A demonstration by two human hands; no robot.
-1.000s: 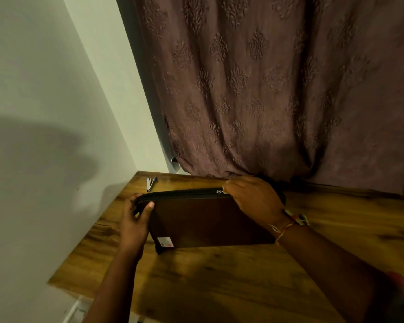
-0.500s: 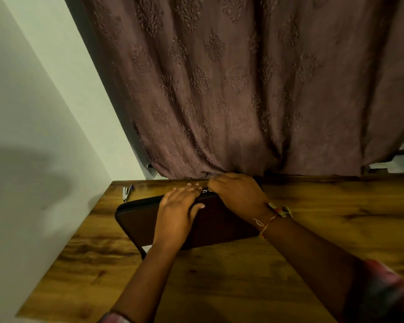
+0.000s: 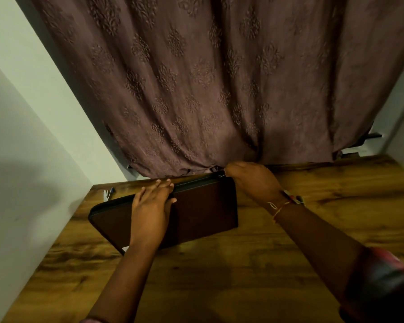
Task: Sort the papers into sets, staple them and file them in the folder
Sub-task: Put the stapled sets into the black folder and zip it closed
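Head view: I am seeing the right hand [image 3: 252, 180] pinching the zipper pull [image 3: 222, 175], dragged from mid-edge to the corner of the folder [image 3: 203, 206]. The left hand [image 3: 152, 206], fingers straight, is pressing it onto the table [image 3: 243, 276]; likely unzipping.

Small item [image 3: 108, 195] beyond folder [image 3: 203, 208]: too small to identify. Left hand [image 3: 151, 212] hides most of white tag [image 3: 125, 248]. Right hand [image 3: 252, 180]: fingers curl from view at zip pull [image 3: 222, 175]. Sleeve [image 3: 383, 283] blurred.

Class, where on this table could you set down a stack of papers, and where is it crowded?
Free: table right of the right hand, up to the curtain; also the front strip between the forearms. Crowded: far left, with folder, stapler and left hand.
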